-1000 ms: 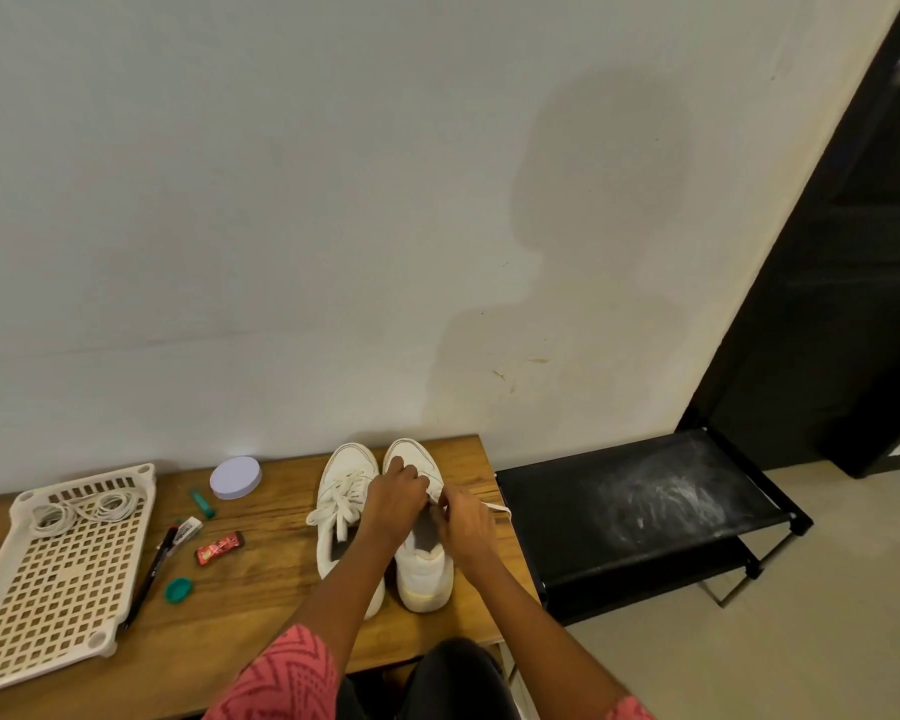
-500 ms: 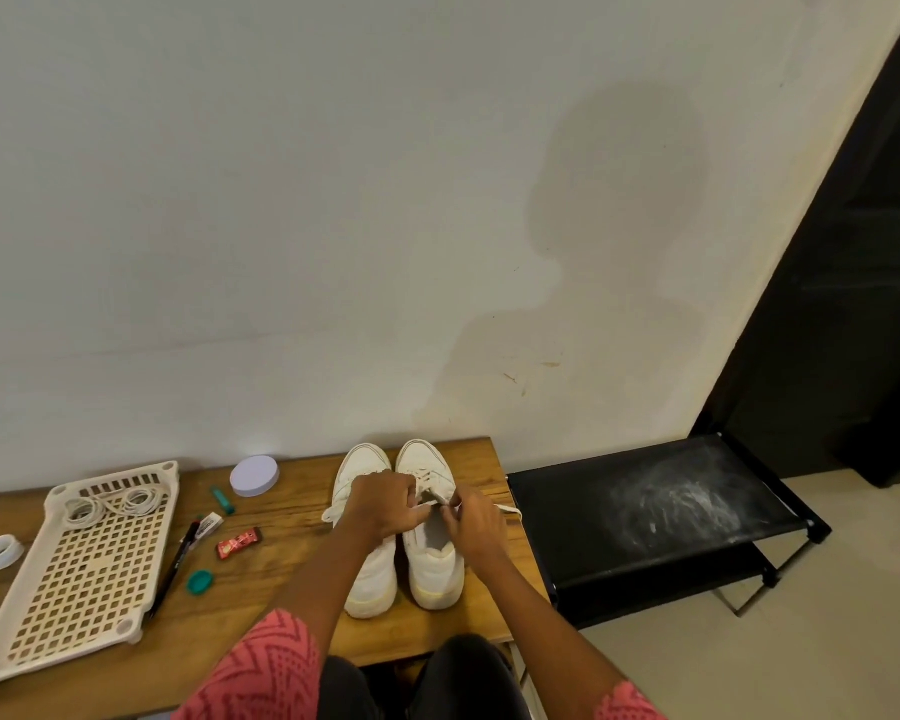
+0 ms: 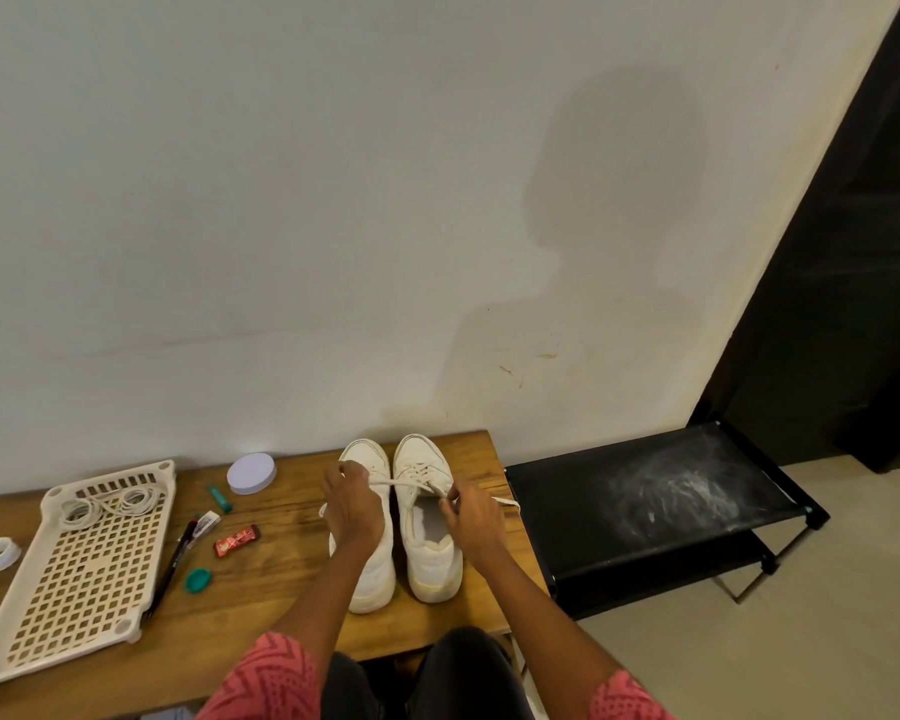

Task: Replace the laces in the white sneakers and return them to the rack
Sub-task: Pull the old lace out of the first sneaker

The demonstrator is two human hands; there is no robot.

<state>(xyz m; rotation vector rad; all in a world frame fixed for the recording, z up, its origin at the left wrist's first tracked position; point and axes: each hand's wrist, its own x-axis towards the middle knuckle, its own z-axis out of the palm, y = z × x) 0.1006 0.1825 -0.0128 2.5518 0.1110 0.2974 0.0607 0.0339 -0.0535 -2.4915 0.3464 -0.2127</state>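
Sneakers: two white sneakers stand side by side at lower centre of the frame on the table (image 3: 281, 579), toes toward the wall, heels toward the person; left sneaker (image 3: 372, 569), right sneaker (image 3: 430, 532).
Lace: a white lace (image 3: 404, 483) runs crosswise over the eyelet area of the right sneaker, from one hand to the other; a loose end lies past the right hand toward the right table edge.
Left hand: the left hand (image 3: 352, 504) lies over the left sneaker, fingers curled, pinching the left end of the lace.
Right hand: the right hand (image 3: 474, 514) sits at the right sneaker's outer side, fingertips pinching the right run of the lace.
Key relation: the lace's long axis lies left-right across the frame, square to the sneaker's toe-heel axis; the right hand is nearer to the eyelets in work.
Step judged: lacing of the right sneaker, partly done; its upper eyelets look unthreaded.
Rack: the black rack (image 3: 645, 501) stands just right of the table, nearer the right hand, top shelf bare of shoes.
Other items: a perforated tray (image 3: 89, 574) at lower left holds coiled laces (image 3: 110, 504).
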